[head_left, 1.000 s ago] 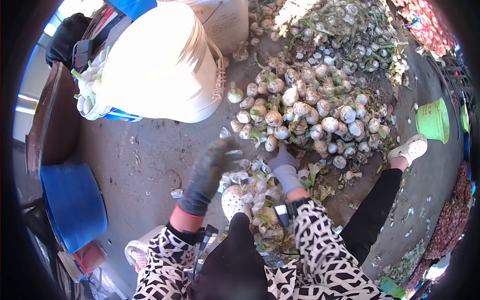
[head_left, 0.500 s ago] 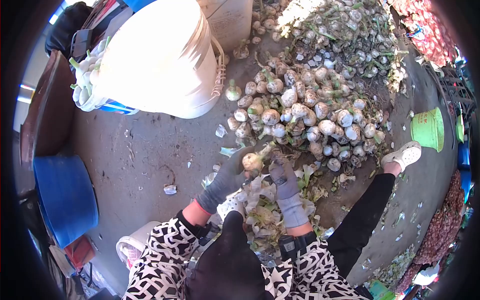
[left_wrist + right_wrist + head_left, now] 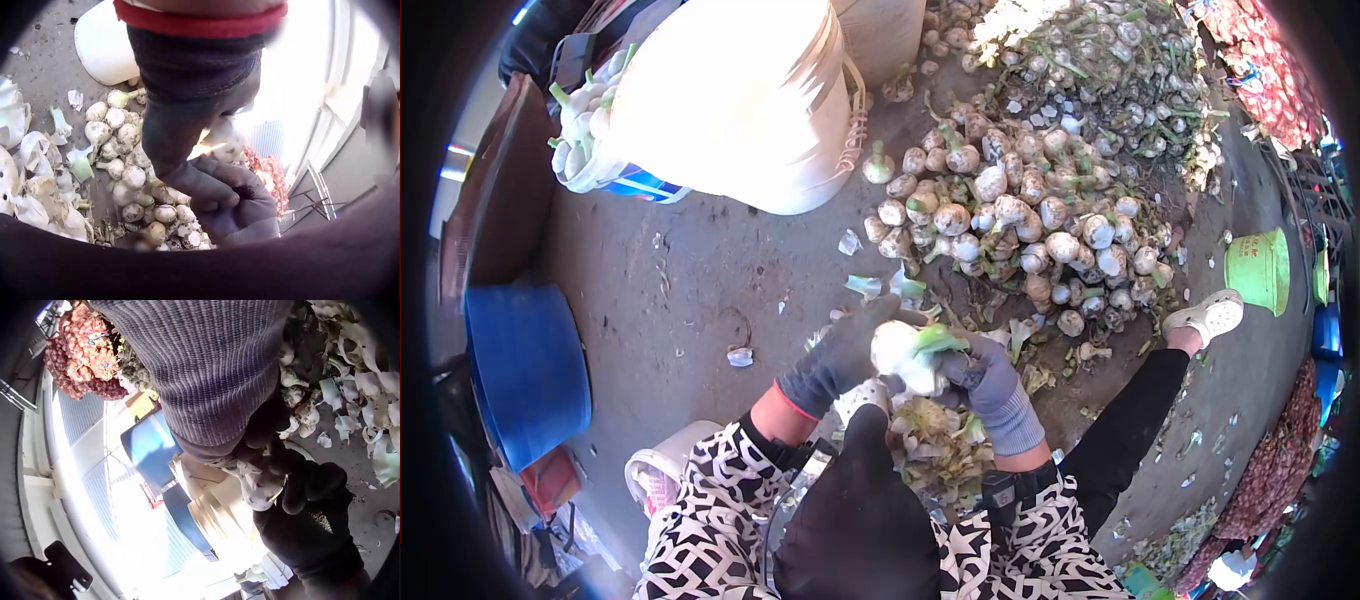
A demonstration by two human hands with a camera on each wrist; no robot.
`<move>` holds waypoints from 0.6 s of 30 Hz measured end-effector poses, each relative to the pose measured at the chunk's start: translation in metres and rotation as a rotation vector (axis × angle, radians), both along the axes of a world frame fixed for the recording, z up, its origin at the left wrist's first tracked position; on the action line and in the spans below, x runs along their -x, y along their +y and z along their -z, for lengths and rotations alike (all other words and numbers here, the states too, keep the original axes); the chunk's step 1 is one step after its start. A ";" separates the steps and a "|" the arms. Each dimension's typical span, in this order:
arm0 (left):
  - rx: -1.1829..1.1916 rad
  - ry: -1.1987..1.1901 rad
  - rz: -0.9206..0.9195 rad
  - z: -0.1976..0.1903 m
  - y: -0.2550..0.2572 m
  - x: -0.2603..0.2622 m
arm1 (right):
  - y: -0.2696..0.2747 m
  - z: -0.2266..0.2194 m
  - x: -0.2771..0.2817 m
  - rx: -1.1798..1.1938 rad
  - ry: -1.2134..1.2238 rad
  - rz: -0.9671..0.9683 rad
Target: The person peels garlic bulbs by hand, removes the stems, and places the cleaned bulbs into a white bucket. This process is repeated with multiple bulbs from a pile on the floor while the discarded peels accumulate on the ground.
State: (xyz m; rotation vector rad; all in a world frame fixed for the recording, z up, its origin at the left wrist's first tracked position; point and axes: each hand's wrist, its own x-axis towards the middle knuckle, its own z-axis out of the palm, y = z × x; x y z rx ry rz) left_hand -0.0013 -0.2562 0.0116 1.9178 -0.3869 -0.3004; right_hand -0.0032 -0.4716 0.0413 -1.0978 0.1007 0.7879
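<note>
Both gloved hands meet around one white garlic bulb (image 3: 893,345) above the peel heap. The left hand (image 3: 840,350), in a dark glove, grips the bulb from its left side. At the bulb's right, the right hand (image 3: 992,375) in a grey-purple glove pinches the green and white outer leaves (image 3: 930,350). In the left wrist view the left hand (image 3: 194,144) partly covers the bulb (image 3: 224,139). The right wrist view has the bulb (image 3: 259,487) between the right hand (image 3: 265,434) and the dark left glove (image 3: 306,512).
A pile of garlic bulbs (image 3: 1030,215) lies on the floor ahead. Loose peels (image 3: 940,450) are heaped between the feet. A large white bucket (image 3: 730,110) stands front left, a blue tub (image 3: 528,375) at left, a green bucket (image 3: 1258,270) at right.
From the pile, the right hand came back toward the left hand with a bulb. The bulb's dirty outer layer has been pulled back, showing white, and a leafy piece now lies beyond the hands.
</note>
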 end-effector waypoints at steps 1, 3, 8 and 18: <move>0.150 0.265 -0.083 0.011 0.003 -0.006 | -0.002 -0.003 -0.001 -0.118 0.071 -0.127; 0.292 0.525 -0.167 0.019 0.008 -0.012 | 0.016 0.002 0.005 -0.203 0.125 -0.034; 0.324 0.435 -0.407 -0.057 0.002 -0.003 | 0.024 0.034 0.001 -0.513 0.311 0.059; 0.695 0.573 -0.148 -0.041 0.012 0.001 | -0.034 0.054 0.029 -0.633 0.357 0.090</move>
